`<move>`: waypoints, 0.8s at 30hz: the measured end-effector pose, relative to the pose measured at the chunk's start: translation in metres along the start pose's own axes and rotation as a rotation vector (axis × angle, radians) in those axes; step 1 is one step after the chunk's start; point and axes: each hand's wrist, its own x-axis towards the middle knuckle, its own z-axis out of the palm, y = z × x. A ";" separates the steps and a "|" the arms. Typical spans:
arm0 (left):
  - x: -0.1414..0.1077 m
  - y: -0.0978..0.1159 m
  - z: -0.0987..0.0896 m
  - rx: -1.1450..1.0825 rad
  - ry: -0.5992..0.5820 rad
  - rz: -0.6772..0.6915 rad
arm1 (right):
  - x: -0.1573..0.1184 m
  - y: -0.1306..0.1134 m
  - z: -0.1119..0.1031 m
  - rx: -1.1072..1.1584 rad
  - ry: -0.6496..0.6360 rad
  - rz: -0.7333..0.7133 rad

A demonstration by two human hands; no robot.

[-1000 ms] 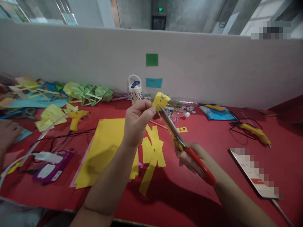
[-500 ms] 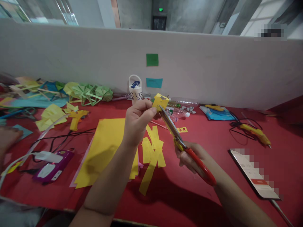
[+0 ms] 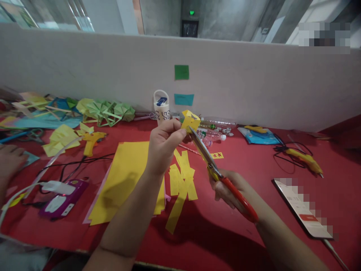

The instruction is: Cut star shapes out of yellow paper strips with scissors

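Pinched between thumb and fingers of my left hand [image 3: 166,145] is a small yellow paper piece [image 3: 191,121] with cut-outs in it. My right hand [image 3: 229,188] is wrapped round the red-handled scissors [image 3: 239,199], whose blades point up and left with the tips at the paper's lower edge. Below my hands, several yellow strips [image 3: 184,180] lie crossed on the red table [image 3: 220,233]. A small yellow strip with red-looking stars [image 3: 217,155] rests behind the blades. Left of the strips is a stack of yellow sheets [image 3: 124,177], partly behind my left forearm.
A phone [image 3: 303,210] lies at the right, near a yellow glue gun [image 3: 306,160]. Clear bottles [image 3: 211,134] and a white cup [image 3: 162,111] stand or lie at the back. Another person's hand [image 3: 11,160] is at the left, near a purple power strip [image 3: 63,199].
The yellow paper piece has tilted slightly in my left hand. My right hand and the scissors have hardly moved. The other person's hand at the left has shifted a little.
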 end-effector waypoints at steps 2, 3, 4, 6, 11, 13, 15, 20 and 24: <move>0.000 0.000 0.000 -0.005 -0.002 -0.003 | 0.000 0.001 0.001 0.013 -0.001 0.008; -0.001 0.000 0.000 -0.007 -0.002 -0.005 | 0.000 0.002 0.001 0.022 0.003 0.017; -0.001 0.001 0.000 -0.008 -0.001 -0.007 | 0.001 0.003 0.001 0.029 0.006 0.025; -0.001 0.001 0.000 -0.013 0.005 -0.012 | 0.001 0.004 0.002 0.039 0.009 0.023; -0.001 0.001 0.001 -0.017 0.015 -0.023 | 0.000 -0.001 0.001 0.024 -0.005 0.018; -0.001 0.001 0.002 -0.013 0.015 -0.025 | 0.000 0.000 0.001 0.032 0.002 0.022; -0.001 0.001 0.001 -0.013 0.017 -0.027 | 0.000 0.002 0.001 0.050 0.006 0.021; 0.000 0.001 0.001 -0.016 0.015 -0.021 | 0.002 0.010 0.001 0.079 -0.010 -0.001; 0.001 0.000 0.001 -0.020 0.014 -0.018 | 0.003 0.008 0.001 0.071 -0.003 0.002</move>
